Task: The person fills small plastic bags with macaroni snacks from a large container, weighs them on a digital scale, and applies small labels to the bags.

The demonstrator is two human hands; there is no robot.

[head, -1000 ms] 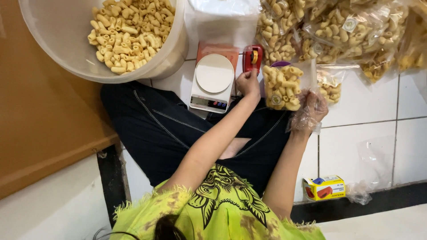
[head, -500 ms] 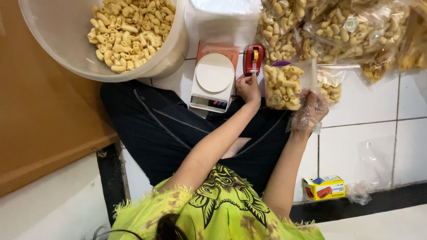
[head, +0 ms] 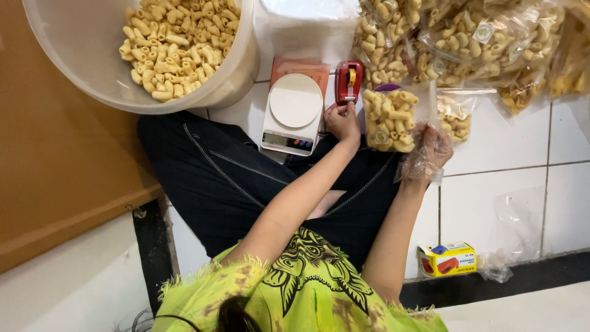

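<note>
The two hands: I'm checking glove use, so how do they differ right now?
The left hand is bare and rests at the red tape dispenser; the right hand wears a thin clear plastic glove and touches the filled snack bag. The left sits beside the white scale, the right farther out. Both reach forward over dark trousers.

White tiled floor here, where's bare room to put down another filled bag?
Bare tiles lie right of the gloved right hand, above the small yellow cardboard box. It is crowded around the white digital scale, the red tape dispenser and the heap of clear snack bags.
</note>
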